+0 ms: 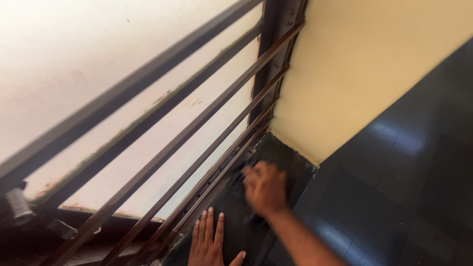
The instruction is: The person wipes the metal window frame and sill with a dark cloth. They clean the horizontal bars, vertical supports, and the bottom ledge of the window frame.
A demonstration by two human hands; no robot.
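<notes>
- The window sill (276, 152) is a dark, dull, dusty ledge below the brown window bars (197, 128), running into the corner by the yellow wall (364, 64).
- The left hand (209, 244) lies flat on it, fingers straight and close together.
- The right hand (265, 188) is blurred, fingers curled on something dark; I cannot tell what.

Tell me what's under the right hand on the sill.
The right hand is blurred, curled over something dark on the black sill by the window bars. The hand covers it, so its kind cannot be told. The left hand lies flat on the sill.
</notes>
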